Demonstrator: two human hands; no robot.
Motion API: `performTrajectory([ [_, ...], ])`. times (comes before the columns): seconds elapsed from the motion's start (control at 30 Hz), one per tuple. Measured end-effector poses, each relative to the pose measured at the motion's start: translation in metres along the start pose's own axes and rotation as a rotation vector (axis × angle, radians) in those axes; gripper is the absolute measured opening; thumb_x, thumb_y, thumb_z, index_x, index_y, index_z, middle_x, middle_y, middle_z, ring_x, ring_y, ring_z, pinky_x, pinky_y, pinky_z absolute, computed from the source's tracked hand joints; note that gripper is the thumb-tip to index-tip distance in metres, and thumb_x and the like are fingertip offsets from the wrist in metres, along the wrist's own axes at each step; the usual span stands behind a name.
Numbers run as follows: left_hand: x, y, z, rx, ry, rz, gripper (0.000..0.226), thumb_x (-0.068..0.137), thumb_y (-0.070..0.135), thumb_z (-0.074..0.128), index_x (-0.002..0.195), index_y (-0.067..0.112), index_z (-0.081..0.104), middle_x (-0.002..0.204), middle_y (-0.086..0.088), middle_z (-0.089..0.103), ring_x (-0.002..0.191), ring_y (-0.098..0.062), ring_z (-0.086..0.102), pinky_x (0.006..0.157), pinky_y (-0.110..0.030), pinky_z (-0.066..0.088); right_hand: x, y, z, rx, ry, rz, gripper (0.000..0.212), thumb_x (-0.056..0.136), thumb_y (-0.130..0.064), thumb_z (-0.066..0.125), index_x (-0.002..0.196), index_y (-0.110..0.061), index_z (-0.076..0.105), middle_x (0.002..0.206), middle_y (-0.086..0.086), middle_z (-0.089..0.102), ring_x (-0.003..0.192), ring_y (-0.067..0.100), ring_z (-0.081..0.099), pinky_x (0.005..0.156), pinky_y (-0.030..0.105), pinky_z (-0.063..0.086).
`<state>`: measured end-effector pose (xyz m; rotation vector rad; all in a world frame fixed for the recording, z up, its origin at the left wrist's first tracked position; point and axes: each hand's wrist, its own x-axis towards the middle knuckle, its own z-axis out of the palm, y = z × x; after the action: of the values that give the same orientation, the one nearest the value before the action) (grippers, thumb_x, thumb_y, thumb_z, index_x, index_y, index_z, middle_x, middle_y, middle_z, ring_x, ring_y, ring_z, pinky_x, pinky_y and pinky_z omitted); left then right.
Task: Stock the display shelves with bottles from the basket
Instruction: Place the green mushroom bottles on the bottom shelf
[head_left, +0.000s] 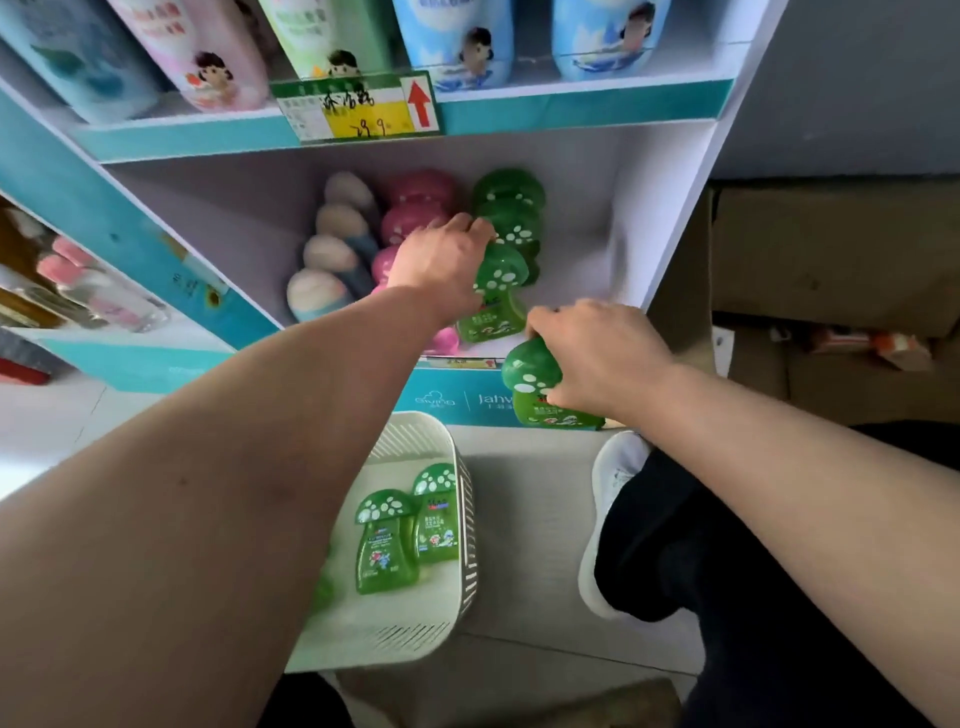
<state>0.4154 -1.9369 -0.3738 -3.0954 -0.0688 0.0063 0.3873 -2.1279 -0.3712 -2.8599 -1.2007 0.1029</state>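
Observation:
My left hand (441, 260) reaches into the lower shelf (618, 218) and grips the spotted cap of a green mushroom-shaped bottle (496, 301) standing at the front of the green row (511, 202). My right hand (597, 353) holds a second green mushroom bottle (535, 387) by its cap, just in front of the shelf's front edge. On the floor below stands a white basket (415, 436); two green bottles (387, 540) lie in it.
Pink bottles (415, 208) and blue-grey bottles (337, 244) fill the shelf's other rows. Tall bottles stand on the shelf above, behind a price tag (358, 106). Cardboard boxes (831, 249) sit at the right. My knee and white shoe (618, 483) are beside the basket.

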Motion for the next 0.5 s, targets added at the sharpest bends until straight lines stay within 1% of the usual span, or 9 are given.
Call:
performTrajectory([
  [0.13,0.018,-0.008,0.017,-0.044,-0.016,-0.007,0.057,0.072,0.014,0.073,0.123,0.018,0.049,0.116,-0.007,0.055,0.1,-0.034,0.06,0.08,-0.043,0.049,0.01,-0.005,0.0,-0.009,0.052,-0.023,0.039,0.076,-0.025,0.067,0.11,-0.021,0.05,0.097,-0.001,0.065,0.094,0.025,0.061,0.064,0.03,0.036],
  [0.27,0.032,-0.008,0.029,-0.064,-0.024,-0.007,0.057,0.075,0.01,0.071,0.126,0.021,0.048,0.121,-0.008,0.049,0.1,-0.035,0.06,0.08,-0.046,0.05,0.015,-0.003,-0.005,-0.001,0.091,0.0,0.038,0.077,-0.026,0.069,0.11,-0.023,0.049,0.096,-0.002,0.065,0.094,0.024,0.061,0.063,0.03,0.035],
  [0.37,0.038,-0.004,0.034,-0.058,-0.054,-0.011,0.06,0.076,0.009,0.072,0.128,0.022,0.046,0.125,-0.009,0.044,0.104,-0.035,0.057,0.086,-0.048,0.049,0.017,0.003,-0.008,0.019,0.084,0.046,0.044,0.076,-0.029,0.072,0.113,-0.022,0.049,0.099,-0.002,0.065,0.097,0.024,0.06,0.065,0.031,0.036],
  [0.5,0.043,0.0,0.036,-0.047,-0.054,0.015,0.06,0.076,0.008,0.074,0.129,0.018,0.047,0.126,-0.01,0.044,0.111,-0.033,0.053,0.092,-0.049,0.048,0.017,0.012,-0.007,0.024,0.061,0.088,0.05,0.075,-0.031,0.074,0.117,-0.023,0.048,0.101,-0.003,0.065,0.1,0.023,0.059,0.067,0.031,0.037],
])
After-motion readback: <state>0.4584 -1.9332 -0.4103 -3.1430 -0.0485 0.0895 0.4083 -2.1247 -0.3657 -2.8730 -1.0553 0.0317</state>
